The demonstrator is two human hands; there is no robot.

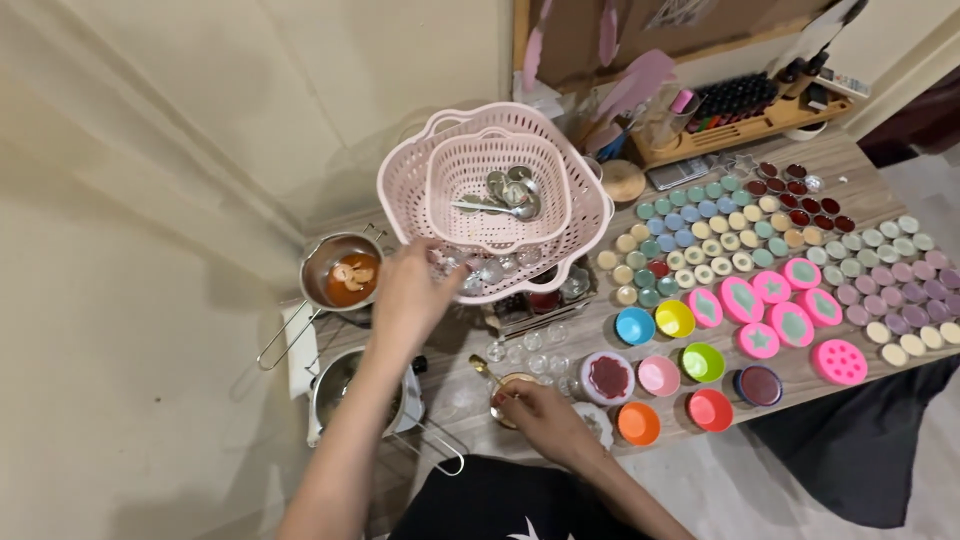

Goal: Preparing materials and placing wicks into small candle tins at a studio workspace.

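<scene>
Left hand grips pink basket; right hand pinches gold spoon.

We stood over a low wooden table set against a cream wall. A corkboard leaned at its far edge. Pale floor showed beyond the near edge, under soft, even light.

baskets: pink perforated plastic, matt
pots: shiny metal
cups: smooth bright silicone-like plastic
table: wood, matt
spoon: glossy gold metal
</scene>
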